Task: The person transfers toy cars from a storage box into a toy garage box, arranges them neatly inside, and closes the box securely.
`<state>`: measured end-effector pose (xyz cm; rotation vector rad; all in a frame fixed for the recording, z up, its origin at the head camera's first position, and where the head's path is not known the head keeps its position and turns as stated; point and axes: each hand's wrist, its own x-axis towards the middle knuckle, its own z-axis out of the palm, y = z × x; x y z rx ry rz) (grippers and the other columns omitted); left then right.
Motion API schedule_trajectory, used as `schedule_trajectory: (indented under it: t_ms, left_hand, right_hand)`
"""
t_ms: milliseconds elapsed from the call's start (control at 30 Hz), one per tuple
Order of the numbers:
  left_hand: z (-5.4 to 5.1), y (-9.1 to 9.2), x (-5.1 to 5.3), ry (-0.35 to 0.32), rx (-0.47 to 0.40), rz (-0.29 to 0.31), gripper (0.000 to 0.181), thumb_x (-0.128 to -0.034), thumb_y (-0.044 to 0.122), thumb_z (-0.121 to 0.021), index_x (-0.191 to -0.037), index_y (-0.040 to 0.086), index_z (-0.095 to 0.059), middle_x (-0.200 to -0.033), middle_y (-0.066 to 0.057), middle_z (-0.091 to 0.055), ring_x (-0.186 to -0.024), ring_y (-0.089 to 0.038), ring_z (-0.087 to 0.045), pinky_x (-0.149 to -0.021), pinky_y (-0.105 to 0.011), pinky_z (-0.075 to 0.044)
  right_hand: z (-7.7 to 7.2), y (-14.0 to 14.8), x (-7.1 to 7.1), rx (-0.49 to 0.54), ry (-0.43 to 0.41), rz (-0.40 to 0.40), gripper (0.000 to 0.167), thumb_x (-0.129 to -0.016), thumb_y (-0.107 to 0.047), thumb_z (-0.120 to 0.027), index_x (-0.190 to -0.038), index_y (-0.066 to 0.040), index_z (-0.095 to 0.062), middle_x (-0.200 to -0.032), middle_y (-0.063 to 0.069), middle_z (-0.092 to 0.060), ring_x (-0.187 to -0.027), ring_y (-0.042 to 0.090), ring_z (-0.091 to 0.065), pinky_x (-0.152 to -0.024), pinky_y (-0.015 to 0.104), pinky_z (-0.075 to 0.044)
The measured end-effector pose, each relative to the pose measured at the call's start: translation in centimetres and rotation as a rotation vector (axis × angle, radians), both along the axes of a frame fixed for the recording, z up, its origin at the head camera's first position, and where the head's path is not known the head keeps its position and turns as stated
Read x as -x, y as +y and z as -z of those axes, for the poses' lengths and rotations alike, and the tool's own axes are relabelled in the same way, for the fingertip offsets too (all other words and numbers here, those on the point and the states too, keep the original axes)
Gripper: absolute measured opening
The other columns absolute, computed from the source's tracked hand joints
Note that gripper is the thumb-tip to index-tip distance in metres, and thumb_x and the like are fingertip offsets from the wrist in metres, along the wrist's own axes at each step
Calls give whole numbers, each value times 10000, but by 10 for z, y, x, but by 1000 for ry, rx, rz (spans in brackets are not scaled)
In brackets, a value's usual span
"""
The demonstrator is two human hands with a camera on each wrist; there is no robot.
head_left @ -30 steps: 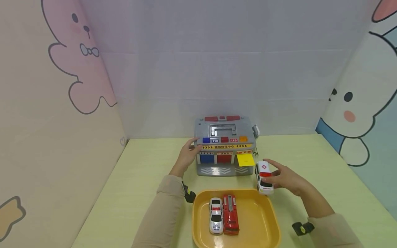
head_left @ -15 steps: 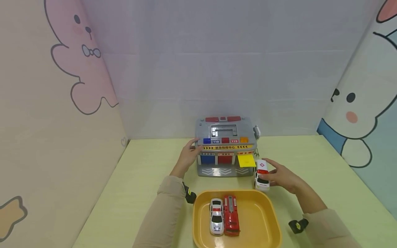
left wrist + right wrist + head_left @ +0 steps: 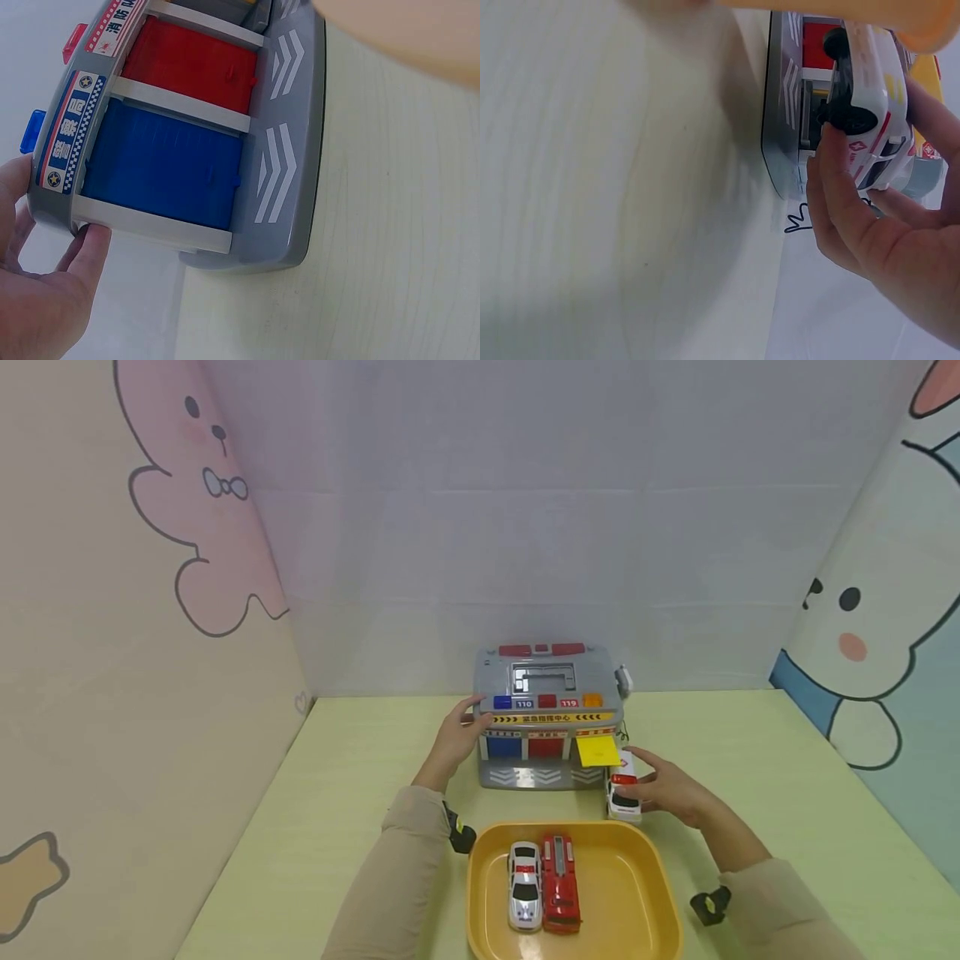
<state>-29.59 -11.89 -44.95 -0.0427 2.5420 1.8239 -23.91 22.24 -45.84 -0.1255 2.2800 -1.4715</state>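
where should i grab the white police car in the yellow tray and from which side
Probably from above, pinching the white police car by its nose and tail. It lies lengthwise close beside the red fire truck, leaving little finger room along that flank, while bare floor of the yellow tray shows beyond both ends.
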Motion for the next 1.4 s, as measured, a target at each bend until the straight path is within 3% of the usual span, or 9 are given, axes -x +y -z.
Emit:
schedule_trajectory:
  t_ms: [567,800,1067,1267,1400]
  left_hand:
    - [0,0,1,1,-3,3,491,-983,308,-607,-1445,217,-470,-1348,-183,-505,-1234,-346,-488,-969,-502,-440]
    - [0,-1,0,2,-7,3,485,-987,301,-601,-1446,214,-470,-1342,-186,-507,-1230,-349,-491,-965,-512,-440]
    - [1,-1,1,7,-22,15,485,-981,310,-610,-1439,216,-481,-1335,-187,-513,-1231,-349,-490,-969,-510,-436]
    - [2,-1,0,22,-2,19,477,-988,326,-595,-1436,206,-482,-1331,-193,-508,-1225,-357,-490,-957,-503,-447]
    - [2,-2,0,15,-10,21,480,-987,315,-600,-1441,221,-475,-1345,-183,-504,-1237,-344,-483,-975,-511,-431]
  right_hand:
    - [13,-22,8,-55,3,65,922,-852,-224,-780,-1531,-10,-194,-1122,246,-582,-908,300,-630,-801,424,-551]
    - [17,-28,12,10,30,42,869,-872,-166,-758,-1506,35,-199,-1109,252,-592,-921,312,-629,-803,430,-550]
    - [19,-34,10,-7,29,79,856,-861,-200,-772,-1505,8,-249,-1168,251,-564,-941,317,-597,-832,421,-541]
    - [23,-33,12,50,59,82,857,-872,-158,-758,-1502,47,-213,-1187,284,-545,-992,339,-592,-831,437,-539]
    - [25,-33,15,7,73,104,802,-881,-180,-750,-1470,76,-269,-1226,312,-542,-1040,379,-583,-886,474,-507]
